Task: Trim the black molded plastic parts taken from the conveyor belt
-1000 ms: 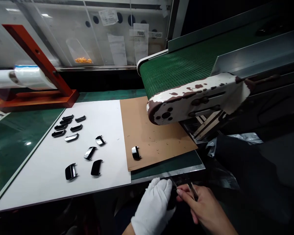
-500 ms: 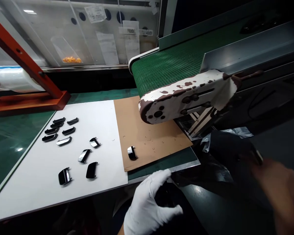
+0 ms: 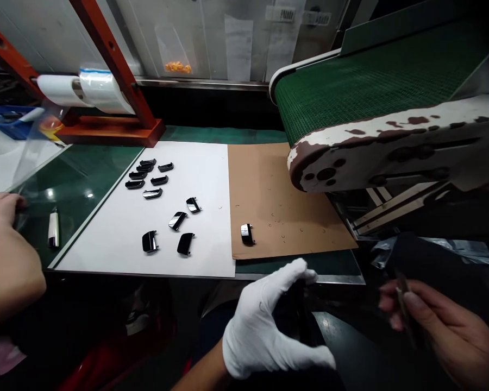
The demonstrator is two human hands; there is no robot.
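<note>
My left hand (image 3: 275, 320), in a white glove, is in front of the table edge. Its thumb and fingers curve around a dark glossy part (image 3: 303, 312), which is hard to see against the dark background. My bare right hand (image 3: 452, 326), at lower right, pinches a slim knife-like tool (image 3: 403, 304) between thumb and fingers; motion smears its shape. Nearest to the glove, one black plastic part (image 3: 248, 234) with a shiny face lies on the brown cardboard (image 3: 264, 190). Several similar black parts (image 3: 185, 244) lie on the white sheet (image 3: 106, 250).
A green conveyor belt (image 3: 350, 92) overhangs the cardboard, which carries small curled shavings. At left, another person's arm (image 3: 8, 244) rests near a white-handled cutter (image 3: 54, 228). An orange-red stand (image 3: 114, 130) holds film rolls (image 3: 101, 89). A plastic bag (image 3: 460, 250) lies at right.
The view has swung left, bringing another person's arm and the cutter into sight. My right hand has come closer to the gloved left hand, the tool still in it.
</note>
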